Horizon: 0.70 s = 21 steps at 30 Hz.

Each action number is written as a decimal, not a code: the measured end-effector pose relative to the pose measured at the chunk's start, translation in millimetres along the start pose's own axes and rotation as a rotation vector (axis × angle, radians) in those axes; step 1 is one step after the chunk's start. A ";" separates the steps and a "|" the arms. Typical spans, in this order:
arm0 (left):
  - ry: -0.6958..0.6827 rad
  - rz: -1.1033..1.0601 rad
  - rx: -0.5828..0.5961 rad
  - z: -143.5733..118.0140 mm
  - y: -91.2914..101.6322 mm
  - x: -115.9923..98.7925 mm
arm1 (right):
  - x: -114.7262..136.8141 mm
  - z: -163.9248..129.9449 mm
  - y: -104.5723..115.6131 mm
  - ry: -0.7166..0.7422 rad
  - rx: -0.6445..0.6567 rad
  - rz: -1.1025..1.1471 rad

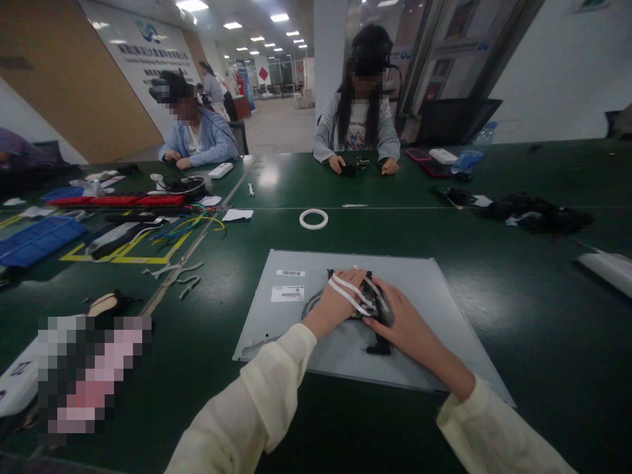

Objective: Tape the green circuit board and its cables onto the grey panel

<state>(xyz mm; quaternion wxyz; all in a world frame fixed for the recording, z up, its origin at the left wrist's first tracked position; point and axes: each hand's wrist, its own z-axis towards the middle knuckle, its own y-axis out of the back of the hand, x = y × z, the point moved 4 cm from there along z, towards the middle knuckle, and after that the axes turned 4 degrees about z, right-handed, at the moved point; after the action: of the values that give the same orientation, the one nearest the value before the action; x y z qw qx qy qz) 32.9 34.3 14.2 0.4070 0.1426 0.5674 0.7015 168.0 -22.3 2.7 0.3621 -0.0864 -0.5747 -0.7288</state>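
One grey panel (pixel 434 309) lies on the desk (pixel 518 263), with two white labels (pixel 287 293) stuck on it. Two hands rest on it, the left hand (pixel 336 306) and the right hand (pixel 405 322), over one dark board (pixel 371 304) crossed by what look like two white flat cables (pixel 345 289). One white tape ring (pixel 313 219) lies farther off. Two people (pixel 356 118) sit across the desk, with one red phone (pixel 417 155) and one bottle (pixel 474 153) near them.

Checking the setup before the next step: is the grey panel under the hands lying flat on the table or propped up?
Flat: the grey panel lies with its whole outline on the green table, no edge lifted.
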 end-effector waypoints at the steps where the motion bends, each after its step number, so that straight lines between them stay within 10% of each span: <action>1: 0.003 -0.001 0.004 -0.2 -0.3 0.1 | 0.7 0.2 0.3 0.004 0.003 -0.001; 21: 0.008 0.034 -0.002 0.7 6.7 -4.0 | -2.2 -8.5 9.3 0.014 0.049 -0.107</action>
<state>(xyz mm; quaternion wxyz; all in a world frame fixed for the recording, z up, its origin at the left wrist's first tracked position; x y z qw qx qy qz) 33.1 31.6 21.5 0.3929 0.1488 0.5659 0.7094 177.9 -29.7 5.9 0.3287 -0.0417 -0.5937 -0.7333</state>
